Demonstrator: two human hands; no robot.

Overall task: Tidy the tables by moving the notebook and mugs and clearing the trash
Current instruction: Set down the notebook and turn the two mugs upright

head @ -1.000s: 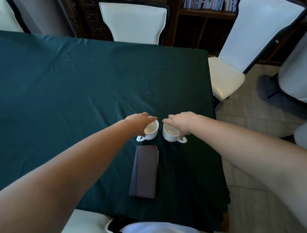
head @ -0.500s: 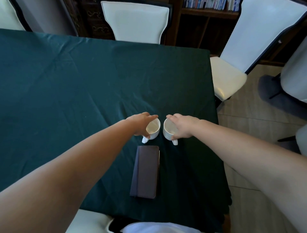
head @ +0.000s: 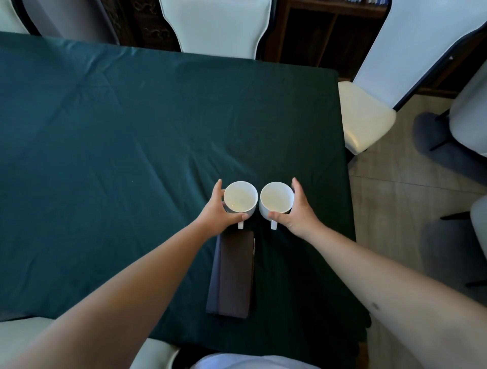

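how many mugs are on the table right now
2. The left mug sits in the left hand, the right mug in the right hand, side by side just beyond the notebook. No others show.

No readable text anywhere. The mugs, the notebook and the tablecloth carried no print or logo. The book spines on the shelf at the top were too blurred to read.

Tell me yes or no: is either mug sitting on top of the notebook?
No. Both the left mug and the right mug sit on the green tablecloth beyond the notebook, handles pointing towards it.
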